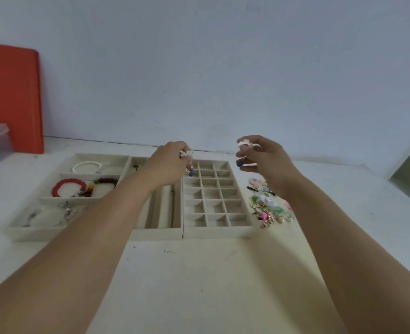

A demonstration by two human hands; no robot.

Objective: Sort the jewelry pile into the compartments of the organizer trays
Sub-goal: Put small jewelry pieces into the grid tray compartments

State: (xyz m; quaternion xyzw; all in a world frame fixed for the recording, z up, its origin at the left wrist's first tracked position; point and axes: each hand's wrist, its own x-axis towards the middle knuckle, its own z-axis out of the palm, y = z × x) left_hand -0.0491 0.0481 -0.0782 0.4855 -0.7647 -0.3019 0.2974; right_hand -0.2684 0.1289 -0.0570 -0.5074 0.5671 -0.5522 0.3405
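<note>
Left hand (167,165) pinches an earring (191,173) hanging over the grid tray (219,233)'s top-left cell; right hand (259,156) pinches its match (240,162) — beside the tray.

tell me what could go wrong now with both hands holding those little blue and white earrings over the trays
1. The left hand pinches its earring by the top, so it may swing and drop into the wrong cell of the grid tray.
2. The right hand holds its earring beyond the tray's edge; a slip could land it on the table or back in the jewelry pile.
</note>
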